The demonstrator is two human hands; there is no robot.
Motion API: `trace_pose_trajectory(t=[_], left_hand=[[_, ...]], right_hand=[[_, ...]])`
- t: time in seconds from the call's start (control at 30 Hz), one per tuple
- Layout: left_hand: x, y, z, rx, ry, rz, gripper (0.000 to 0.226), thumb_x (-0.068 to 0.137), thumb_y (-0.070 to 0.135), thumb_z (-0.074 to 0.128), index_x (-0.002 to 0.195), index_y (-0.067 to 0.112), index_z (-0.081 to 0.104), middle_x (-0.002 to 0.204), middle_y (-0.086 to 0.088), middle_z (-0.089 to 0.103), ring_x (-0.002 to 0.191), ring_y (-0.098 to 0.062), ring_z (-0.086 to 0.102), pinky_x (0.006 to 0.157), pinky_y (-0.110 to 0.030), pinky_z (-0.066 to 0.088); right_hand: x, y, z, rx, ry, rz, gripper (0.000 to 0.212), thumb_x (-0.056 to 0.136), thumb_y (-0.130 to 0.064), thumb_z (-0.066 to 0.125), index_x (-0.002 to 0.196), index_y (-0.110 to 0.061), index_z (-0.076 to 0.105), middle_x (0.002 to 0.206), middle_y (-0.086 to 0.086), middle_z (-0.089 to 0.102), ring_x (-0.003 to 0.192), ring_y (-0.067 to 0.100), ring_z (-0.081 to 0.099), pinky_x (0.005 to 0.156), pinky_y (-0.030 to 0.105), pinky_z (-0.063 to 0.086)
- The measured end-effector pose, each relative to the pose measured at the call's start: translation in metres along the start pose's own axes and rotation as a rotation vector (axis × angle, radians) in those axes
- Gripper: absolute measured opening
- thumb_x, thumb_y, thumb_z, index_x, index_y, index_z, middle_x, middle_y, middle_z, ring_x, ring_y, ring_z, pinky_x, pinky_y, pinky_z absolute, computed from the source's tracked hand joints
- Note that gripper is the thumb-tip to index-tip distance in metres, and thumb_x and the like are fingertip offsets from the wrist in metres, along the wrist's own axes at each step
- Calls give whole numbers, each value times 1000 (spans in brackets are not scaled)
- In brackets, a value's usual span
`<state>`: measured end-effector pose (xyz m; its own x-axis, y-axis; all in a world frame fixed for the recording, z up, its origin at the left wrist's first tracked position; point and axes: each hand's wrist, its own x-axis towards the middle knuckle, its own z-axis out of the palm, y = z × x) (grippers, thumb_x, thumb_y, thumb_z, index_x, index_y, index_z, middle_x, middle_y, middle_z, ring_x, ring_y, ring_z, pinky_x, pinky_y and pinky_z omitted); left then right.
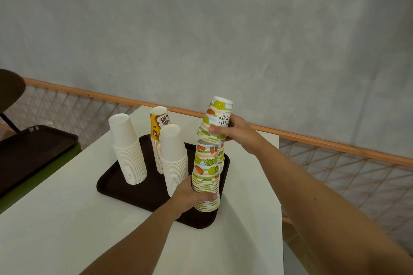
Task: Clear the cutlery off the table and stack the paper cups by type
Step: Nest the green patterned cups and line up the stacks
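Note:
On the dark brown tray (125, 187) stand upside-down stacks of paper cups. Two are plain white, the left white stack (128, 152) and a nearer white stack (175, 158). Behind them rises a yellow coffee-print stack (159, 127). My left hand (190, 196) grips the lower part of a fruit-print stack (206, 174) at the tray's right side. My right hand (234, 131) holds a shorter fruit-print stack (215, 118), tilted, just above and behind the top of the first one. Another fruit-print stack stands partly hidden behind it. No cutlery is visible.
The tray lies on a white table (67, 219) whose right edge is close to my right arm. A second dark tray (29, 147) rests on a green seat at the left. A mesh railing with an orange bar (335, 140) runs behind the table.

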<state>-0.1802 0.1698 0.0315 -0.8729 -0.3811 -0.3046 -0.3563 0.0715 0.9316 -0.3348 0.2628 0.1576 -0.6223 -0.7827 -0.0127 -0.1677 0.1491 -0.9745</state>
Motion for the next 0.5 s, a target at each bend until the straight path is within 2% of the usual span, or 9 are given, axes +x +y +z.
trace_pose_trajectory(t=[0.07,0.27,0.4,0.5], left_hand=[[1,-1,0,-3,6,-2,62,68,18,82,118,28,48,119,5,57,110,-13,52,96,-30,42],[5,-1,-2,-33,24,-9,60,70,15,80,117,28,47,118,5,57,109,-11,52,93,-27,41],[11,-4,-4,-50,34,-16,65,69,15,81,123,25,48,125,1,57,115,-15,53,95,-29,42],[15,-6,-5,-47,41,-20,70,68,17,82,128,25,46,126,4,56,115,-13,52,97,-29,41]], right_hand=[[8,0,-5,54,87,-26,48,77,-22,75,121,-14,56,116,3,67,106,21,64,90,40,54],[28,14,-14,168,299,-53,54,76,-21,77,124,-12,54,118,4,65,107,20,63,90,39,53],[42,33,-12,115,354,-18,62,73,-19,80,125,-12,49,121,5,61,110,21,60,90,36,52],[49,48,-6,44,352,13,62,71,-15,80,122,-14,46,122,5,59,111,22,57,93,39,50]])
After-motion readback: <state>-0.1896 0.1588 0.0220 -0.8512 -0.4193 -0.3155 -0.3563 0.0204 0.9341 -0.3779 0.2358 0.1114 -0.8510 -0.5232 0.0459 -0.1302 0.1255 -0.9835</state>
